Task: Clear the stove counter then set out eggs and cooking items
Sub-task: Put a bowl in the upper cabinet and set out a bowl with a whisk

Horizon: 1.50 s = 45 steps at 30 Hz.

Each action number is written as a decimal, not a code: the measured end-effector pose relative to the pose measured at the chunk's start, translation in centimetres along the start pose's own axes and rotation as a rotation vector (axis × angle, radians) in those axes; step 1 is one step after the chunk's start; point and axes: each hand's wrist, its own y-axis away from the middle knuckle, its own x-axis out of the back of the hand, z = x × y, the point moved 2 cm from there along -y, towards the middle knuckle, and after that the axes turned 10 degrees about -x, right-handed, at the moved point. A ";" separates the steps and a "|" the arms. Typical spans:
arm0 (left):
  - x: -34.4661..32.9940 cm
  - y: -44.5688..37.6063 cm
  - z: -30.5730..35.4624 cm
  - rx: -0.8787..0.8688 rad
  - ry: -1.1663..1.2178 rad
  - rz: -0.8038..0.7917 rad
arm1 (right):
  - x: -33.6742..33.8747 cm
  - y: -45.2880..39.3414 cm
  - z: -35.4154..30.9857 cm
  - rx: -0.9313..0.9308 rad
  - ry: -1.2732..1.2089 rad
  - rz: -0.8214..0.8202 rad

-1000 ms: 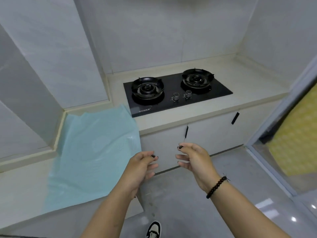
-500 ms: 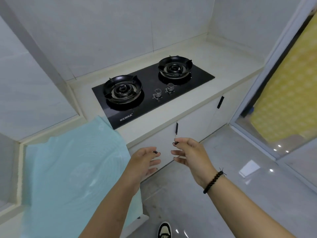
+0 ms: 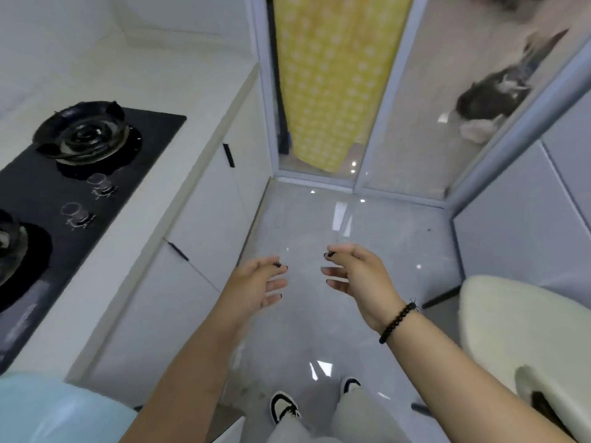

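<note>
The black glass gas stove [image 3: 57, 199] with two burners and two knobs lies on the pale counter [image 3: 179, 91] at the left. No eggs or cooking items are in view. My left hand [image 3: 256, 284] and my right hand [image 3: 358, 276] hang in front of me over the grey floor, palms facing each other, fingers loosely spread, holding nothing. A black bead bracelet [image 3: 398, 321] is on my right wrist.
White cabinet doors [image 3: 204, 225] with black handles run under the counter. A light blue sheet [image 3: 57, 410] lies at the bottom left. A glass sliding door [image 3: 415, 123] with a yellow dotted cloth [image 3: 329, 78] behind it stands ahead. A cream chair [image 3: 524, 330] is at the right.
My view has swung right, away from the stove toward the glass door and floor. Both hands stay empty in front of me, slightly further apart.
</note>
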 end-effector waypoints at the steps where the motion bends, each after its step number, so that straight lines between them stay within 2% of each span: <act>1: -2.0 -0.8 0.3 -0.002 -0.027 -0.052 | 2.2 -0.2 -0.3 0.004 -0.038 0.051; 6: -10.5 -3.1 1.4 -0.008 -0.129 -0.243 | 10.7 -0.9 -1.6 0.006 -0.185 0.224; 19: -30.6 -7.7 5.8 -0.045 -0.289 -0.468 | 26.6 -5.1 -7.8 0.048 -0.373 0.375; 31: -42.2 -13.4 8.9 -0.016 -0.367 -0.644 | 34.5 -9.0 -12.5 0.082 -0.503 0.508; 45: -55.8 -28.1 16.6 -0.002 -0.551 -0.919 | 39.8 -19.7 -23.8 0.130 -0.723 0.749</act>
